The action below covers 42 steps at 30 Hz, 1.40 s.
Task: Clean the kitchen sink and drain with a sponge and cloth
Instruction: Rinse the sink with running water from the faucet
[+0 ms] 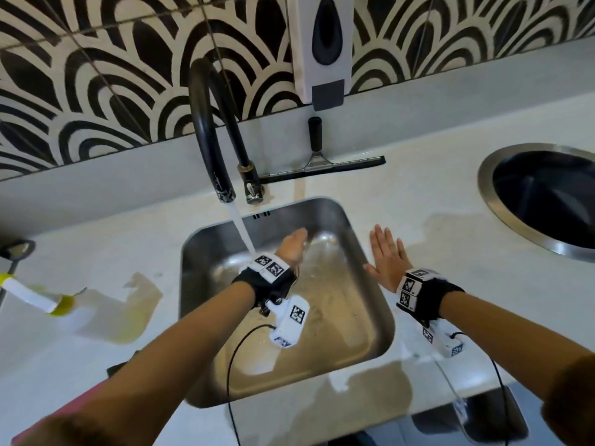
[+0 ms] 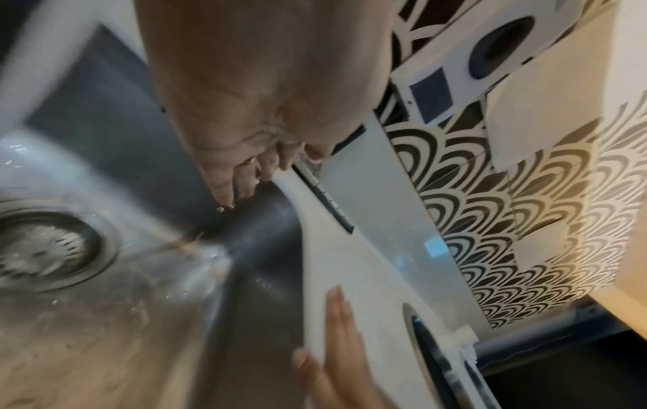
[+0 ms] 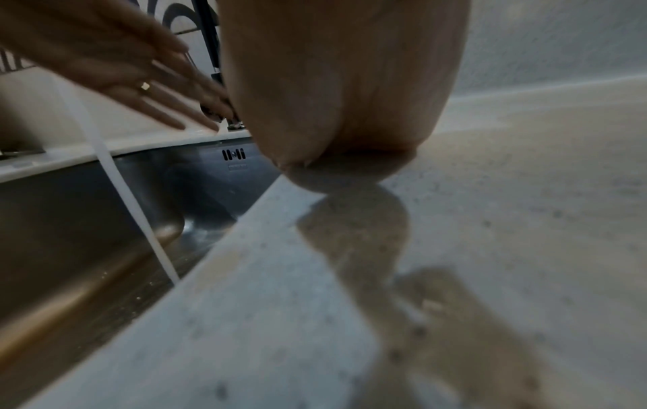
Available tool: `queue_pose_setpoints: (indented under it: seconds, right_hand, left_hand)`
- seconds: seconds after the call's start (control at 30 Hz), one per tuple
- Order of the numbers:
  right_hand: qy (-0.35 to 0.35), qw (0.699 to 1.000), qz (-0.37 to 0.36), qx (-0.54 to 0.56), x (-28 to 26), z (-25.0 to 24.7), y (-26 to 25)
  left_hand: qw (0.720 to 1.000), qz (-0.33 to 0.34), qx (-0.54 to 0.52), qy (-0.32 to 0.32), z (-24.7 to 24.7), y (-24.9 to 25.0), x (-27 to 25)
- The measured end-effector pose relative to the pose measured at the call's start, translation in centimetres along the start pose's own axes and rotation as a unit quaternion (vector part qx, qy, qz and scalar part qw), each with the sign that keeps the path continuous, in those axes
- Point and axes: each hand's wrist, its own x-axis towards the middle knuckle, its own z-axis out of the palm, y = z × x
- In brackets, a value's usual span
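Note:
The steel sink sits in the middle of the pale counter, wet inside. A black faucet pours a stream of water into it. The round drain strainer shows in the left wrist view, beside where the stream lands. My left hand hovers over the basin just right of the stream, fingers straight and dripping, holding nothing. My right hand lies flat on the counter just right of the sink's rim, fingers spread, empty.
A squeegee lies behind the sink, under a wall soap dispenser. A round steel-rimmed bin opening is at the right. On the left counter lie a white-and-yellow brush and a pale cloth-like patch.

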Motion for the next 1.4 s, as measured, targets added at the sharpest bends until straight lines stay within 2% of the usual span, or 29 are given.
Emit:
queue_pose_setpoints:
  seconds: [0.07,0.13,0.2,0.3,0.47,0.7,1.0,1.07,1.13,1.2,1.27,1.3,1.33,1.4]
  right_hand:
    - [-0.006,1.000,-0.003,0.000,0.0,0.0,0.0]
    - [-0.009,1.000,-0.003,0.003,0.0,0.0,0.0]
    - [-0.009,1.000,-0.005,0.007,0.0,0.0,0.0]
    - [-0.011,1.000,-0.005,0.000,0.1,0.0,0.0]
    - [-0.021,1.000,-0.003,0.000,0.2,-0.1,0.0]
    - [-0.022,1.000,0.001,-0.010,0.0,-0.1,-0.1]
    - [-0.017,1.000,0.003,-0.003,0.1,-0.1,-0.1]
    - [-0.017,1.000,0.004,-0.005,0.1,-0.1,-0.1]
    - [-0.020,1.000,0.003,-0.008,0.1,-0.1,-0.1]
    - [-0.020,1.000,0.003,-0.009,0.1,-0.1,-0.1]
    - [-0.018,1.000,0.004,-0.011,0.1,-0.1,-0.2]
    - [-0.017,1.000,0.005,-0.012,0.1,-0.1,-0.2]
    - [-0.014,1.000,0.005,-0.015,0.2,-0.1,-0.2]
    - [-0.011,1.000,0.006,-0.023,0.1,0.0,-0.2]
  left_hand:
    - [0.998,0.062,0.021,-0.004,0.6,2.7,-0.2]
    - [0.996,0.087,0.024,-0.002,0.7,3.2,0.1]
    - [0.998,0.062,-0.010,-0.007,0.4,2.0,0.0]
    - [0.999,-0.011,-0.024,-0.027,-0.4,-1.6,-0.7]
    - [0.989,-0.125,-0.074,0.019,-4.0,-6.6,-1.6]
    - [0.966,-0.107,-0.216,0.090,-8.3,-4.0,-1.5]
    - [0.958,-0.153,-0.242,-0.015,-8.2,-4.5,-1.4]
    - [0.957,-0.172,-0.212,-0.093,-8.6,-4.8,-1.5]
    - [0.952,-0.211,-0.122,-0.187,-8.8,-5.5,-2.0]
    - [0.932,-0.248,0.010,-0.262,-8.5,-6.2,-2.8]
    - [0.905,-0.270,0.117,-0.307,-8.2,-6.7,-3.5]
    - [0.903,-0.272,0.140,-0.302,-8.2,-6.7,-3.7]
    - [0.916,-0.264,0.136,-0.270,-8.3,-6.8,-3.5]
    - [0.959,-0.228,0.083,-0.147,-8.8,-6.9,-2.7]
